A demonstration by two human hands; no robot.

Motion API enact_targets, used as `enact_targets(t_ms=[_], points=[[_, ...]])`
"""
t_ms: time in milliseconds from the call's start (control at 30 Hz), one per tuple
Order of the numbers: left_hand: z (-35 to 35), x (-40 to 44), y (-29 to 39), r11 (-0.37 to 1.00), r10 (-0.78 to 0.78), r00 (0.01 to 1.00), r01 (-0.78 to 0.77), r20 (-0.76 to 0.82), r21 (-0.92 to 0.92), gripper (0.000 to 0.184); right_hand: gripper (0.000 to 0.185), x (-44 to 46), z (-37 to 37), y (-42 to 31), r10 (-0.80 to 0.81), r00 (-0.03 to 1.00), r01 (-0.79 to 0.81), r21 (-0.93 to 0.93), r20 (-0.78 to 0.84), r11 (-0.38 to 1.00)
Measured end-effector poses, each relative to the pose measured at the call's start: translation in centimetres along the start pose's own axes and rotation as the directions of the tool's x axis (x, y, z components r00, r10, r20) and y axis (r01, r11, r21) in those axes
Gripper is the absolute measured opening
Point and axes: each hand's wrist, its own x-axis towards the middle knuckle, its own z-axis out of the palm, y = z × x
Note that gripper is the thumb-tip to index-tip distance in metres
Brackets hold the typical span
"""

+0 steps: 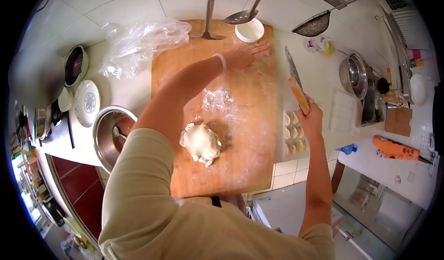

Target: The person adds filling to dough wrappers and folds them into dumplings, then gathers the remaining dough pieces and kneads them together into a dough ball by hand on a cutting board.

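My left hand (249, 55) reaches across to the far right part of the wooden cutting board (249, 135), its fingers stretched out flat with nothing in them. Just beyond it is a white bowl (249, 30) with pale contents, perhaps flour. My right hand (311, 115) is closed round the wooden handle of a kitchen knife (294, 73), its blade pointing away from me, right of the board. A lumpy heap of white dough pieces (200, 142) lies on the board near me. White flour (218, 104) is scattered behind it.
A tray of dumplings (295, 133) stands right of the board. Left are a clear plastic bag (138, 45), a patterned plate (87, 103) and a metal bowl (107, 116) with a spoon. A spatula (208, 17), skimmer (243, 16) and strainer (314, 24) hang overhead.
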Motion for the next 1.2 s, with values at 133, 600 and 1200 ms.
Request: enact_targets(t_ms=[133, 600, 1200], points=[[1.3, 2.5, 0.3, 0.998, -0.017, 0.999, 0.015, -0.032, -0.065, 0.069, 0.051, -1.2, -0.4, 0.2, 0.012, 1.000, -0.012, -0.026, -0.006, 1.000], [-1.6, -13.0, 1.9, 0.984, 0.004, 0.999, -0.010, -0.034, -0.177, 0.061, 0.039, 5.3, 4.6, -5.1, -0.179, 0.969, 0.209, -0.181, 0.169, 0.961], [-6.4, -24.1, 12.4, 0.250, -0.903, 0.221, 0.968, -0.369, -0.030, 0.056, 0.040, 12.0, 14.8, -13.3, -0.373, 0.912, 0.408, -0.293, 0.168, 0.865]])
